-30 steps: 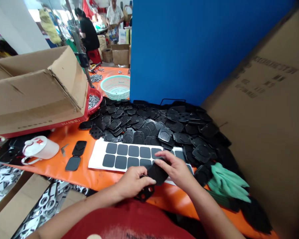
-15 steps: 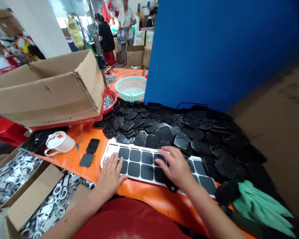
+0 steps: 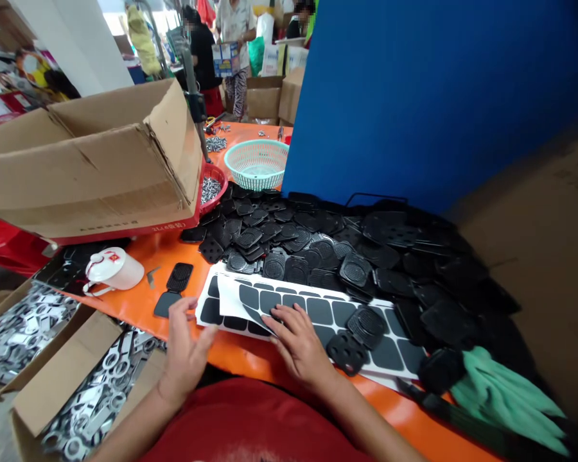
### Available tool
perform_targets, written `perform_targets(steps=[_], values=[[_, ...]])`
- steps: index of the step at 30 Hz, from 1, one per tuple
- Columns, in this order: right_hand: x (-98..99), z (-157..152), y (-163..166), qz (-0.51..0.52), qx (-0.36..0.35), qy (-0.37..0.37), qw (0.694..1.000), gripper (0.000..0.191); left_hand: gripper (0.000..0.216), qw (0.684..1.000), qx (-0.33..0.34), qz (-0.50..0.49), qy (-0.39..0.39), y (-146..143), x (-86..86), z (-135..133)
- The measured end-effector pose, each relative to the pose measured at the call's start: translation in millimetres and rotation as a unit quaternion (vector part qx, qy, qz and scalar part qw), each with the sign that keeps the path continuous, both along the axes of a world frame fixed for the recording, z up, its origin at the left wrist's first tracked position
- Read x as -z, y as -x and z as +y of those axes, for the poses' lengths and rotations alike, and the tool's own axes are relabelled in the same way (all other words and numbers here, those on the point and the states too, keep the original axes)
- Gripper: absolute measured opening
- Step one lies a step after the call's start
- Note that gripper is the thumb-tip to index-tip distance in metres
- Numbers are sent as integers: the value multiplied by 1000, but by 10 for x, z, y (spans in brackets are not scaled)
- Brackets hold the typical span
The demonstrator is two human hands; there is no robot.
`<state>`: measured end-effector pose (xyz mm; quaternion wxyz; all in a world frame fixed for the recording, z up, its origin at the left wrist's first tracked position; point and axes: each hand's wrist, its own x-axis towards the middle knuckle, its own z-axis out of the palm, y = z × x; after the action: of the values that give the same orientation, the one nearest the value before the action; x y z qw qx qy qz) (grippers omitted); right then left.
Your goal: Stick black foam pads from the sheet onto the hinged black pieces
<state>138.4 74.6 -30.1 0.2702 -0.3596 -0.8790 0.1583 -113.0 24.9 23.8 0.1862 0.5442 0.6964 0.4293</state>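
A white sheet of dark rounded-square stickers lies on top of similar sheets on the orange table. Its left end curls up, baring the white underside. My right hand grips the front edge near the curl, fingers over the top; the thumb is mostly hidden. Off the sheets' left end, my left hand is open and empty, thumb and fingers apart. A hinged black plastic piece rests on the sheet right of my right hand. Another hinged black piece lies on the table beyond my left hand.
A heap of black plastic pieces spreads behind the sheets. At left stand a cardboard box, a white lidded cup and boxes of metal parts. A green glove lies right. A blue panel rises behind.
My left hand has lifted off the sheets and moved left. My right hand has moved left to the front edge, leaving the hinged piece on the sheet. The top sheet's left end now curls up.
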Motion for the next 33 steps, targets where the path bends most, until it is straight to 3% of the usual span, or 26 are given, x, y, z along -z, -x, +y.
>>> perform_targets(steps=[1, 4, 8, 14, 16, 22, 28, 33], values=[[12, -5, -5, 9, 1, -4, 1000, 39, 54, 992, -20, -113, 57, -32, -37, 21], [26, -35, 0, -3, -6, -17, 1000, 42, 55, 907, 17, -369, 201, -216, -138, 102], [-42, -42, -15, -4, -32, 7, 999, 44, 50, 859, -9, -471, 198, -538, -183, 219], [-252, 121, -111, 125, -41, 86, 988, 49, 32, 758, 18, -612, 226, -825, -112, 424], [-279, 187, -142, 138, -62, 96, 984, 51, 26, 750, 22, -612, 249, -883, -81, 479], [-216, 267, -193, 145, -83, 103, 981, 41, 21, 768, 26, -575, 281, -933, -15, 513], [-218, 282, -170, 118, -76, 37, 989, 29, 23, 786, 17, -548, 285, -887, 34, 497], [-239, 303, -150, 97, -76, 7, 992, 30, 28, 782, 36, -548, 294, -869, 58, 518]])
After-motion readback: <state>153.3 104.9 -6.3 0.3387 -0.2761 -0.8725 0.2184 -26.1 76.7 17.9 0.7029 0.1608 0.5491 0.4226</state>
